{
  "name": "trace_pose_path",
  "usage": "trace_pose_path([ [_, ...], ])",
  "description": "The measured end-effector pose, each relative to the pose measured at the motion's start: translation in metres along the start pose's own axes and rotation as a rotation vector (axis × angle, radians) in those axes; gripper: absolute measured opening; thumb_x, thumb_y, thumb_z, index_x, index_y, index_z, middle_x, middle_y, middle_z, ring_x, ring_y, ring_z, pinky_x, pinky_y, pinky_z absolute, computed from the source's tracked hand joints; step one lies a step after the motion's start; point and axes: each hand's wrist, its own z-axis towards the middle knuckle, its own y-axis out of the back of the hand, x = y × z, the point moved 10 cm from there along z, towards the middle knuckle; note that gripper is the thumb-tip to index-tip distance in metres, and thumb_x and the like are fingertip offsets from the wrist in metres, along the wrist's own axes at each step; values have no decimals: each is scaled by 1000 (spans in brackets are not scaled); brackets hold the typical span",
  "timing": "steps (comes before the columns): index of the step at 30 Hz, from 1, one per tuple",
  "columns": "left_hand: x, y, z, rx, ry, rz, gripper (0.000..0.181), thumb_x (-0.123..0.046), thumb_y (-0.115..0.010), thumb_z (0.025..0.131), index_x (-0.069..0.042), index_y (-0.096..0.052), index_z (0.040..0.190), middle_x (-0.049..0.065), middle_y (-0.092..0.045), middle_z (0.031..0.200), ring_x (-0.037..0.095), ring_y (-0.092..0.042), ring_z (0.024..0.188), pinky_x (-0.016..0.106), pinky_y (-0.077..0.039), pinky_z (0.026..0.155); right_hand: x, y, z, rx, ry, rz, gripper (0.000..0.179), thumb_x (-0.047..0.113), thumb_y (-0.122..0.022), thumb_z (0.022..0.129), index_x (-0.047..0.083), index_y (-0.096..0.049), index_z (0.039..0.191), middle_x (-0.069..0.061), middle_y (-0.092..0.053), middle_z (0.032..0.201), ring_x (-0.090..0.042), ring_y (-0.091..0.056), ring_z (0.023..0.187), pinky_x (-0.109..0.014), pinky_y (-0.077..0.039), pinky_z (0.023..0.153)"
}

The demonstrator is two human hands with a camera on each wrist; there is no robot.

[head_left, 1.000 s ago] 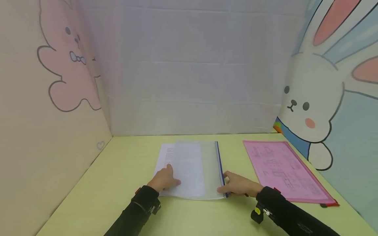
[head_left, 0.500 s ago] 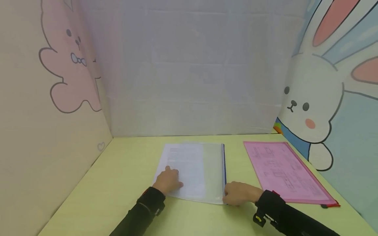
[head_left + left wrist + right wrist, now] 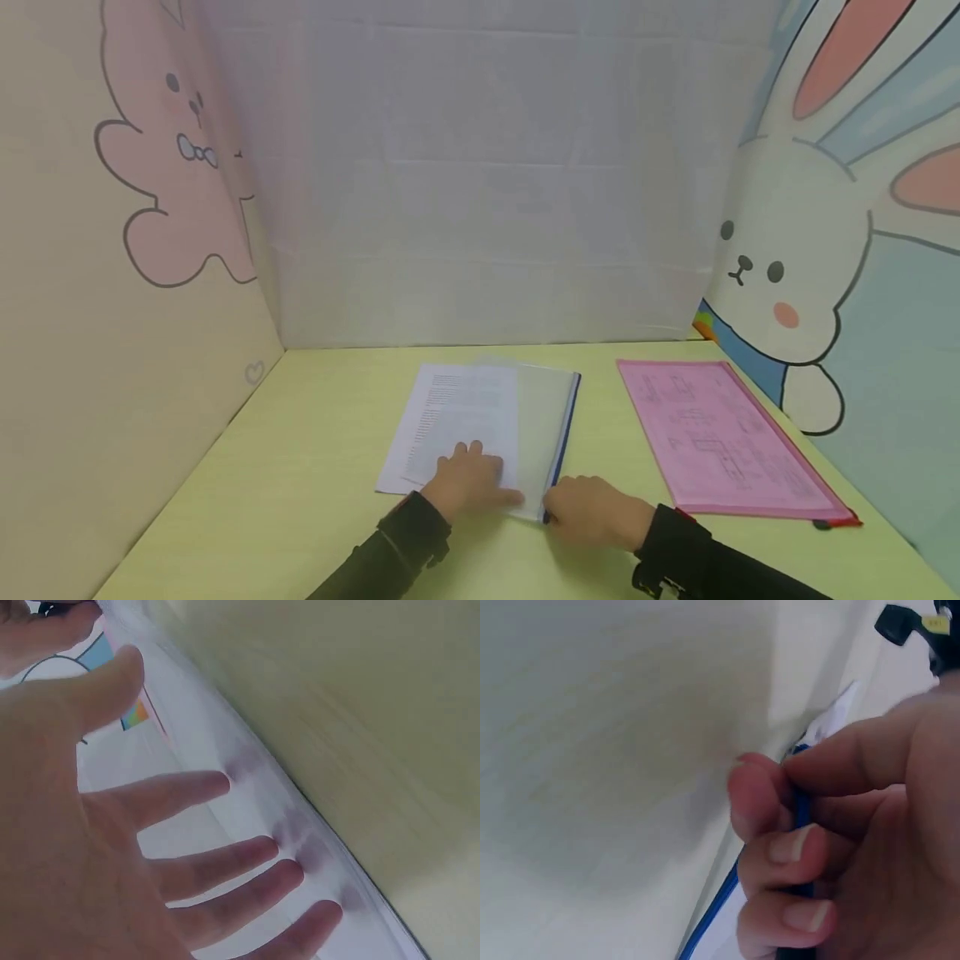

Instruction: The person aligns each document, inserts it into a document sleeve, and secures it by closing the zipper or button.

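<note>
The clear document pouch (image 3: 536,417) lay on the tabletop (image 3: 300,442); the right hand (image 3: 588,508) grasped its blue edge strip (image 3: 566,433), while the left hand (image 3: 468,483), splayed and gripping nothing, rested on it. Its edge was apparently being worked, calling for steady bracing. A printed sheet (image 3: 438,404) jutted from its left; right of it, a pink document pouch (image 3: 738,437) obstructed nothing.

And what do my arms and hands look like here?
Your left hand and right hand are ungloved. Long dark fabric sleeves reach both wrists; the right shows a small red mark at its cuff and a small black device below.
</note>
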Motion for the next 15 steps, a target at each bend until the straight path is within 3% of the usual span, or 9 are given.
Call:
trace_pose_path([
  [5, -5, 4, -9, 53, 27, -16, 84, -72, -73, 77, -17, -62, 139, 17, -56, 130, 39, -51, 119, 65, -45, 89, 25, -6, 3, -54, 105, -232, 19, 16, -69, 89, 15, -59, 73, 6, -50, 64, -9, -44, 54, -31, -41, 48],
  [10, 3, -1, -11, 86, 47, -15, 92, -72, -75, 74, -24, -53, 150, 15, -47, 146, 41, -44, 132, 73, -41, 94, 46, -14, 8, -114, 209, -500, 17, 24, -73, 86, 19, -62, 74, 5, -54, 62, -10, -48, 51, -30, -41, 45],
  [15, 8, -6, -6, 124, 26, 26, 95, -77, -72, 74, -33, -46, 154, 13, -43, 149, 38, -40, 136, 71, -40, 98, 57, -16, 12, -91, 247, -588, 19, 27, -75, 83, 20, -61, 73, 6, -54, 62, -9, -47, 51, -29, -42, 46],
])
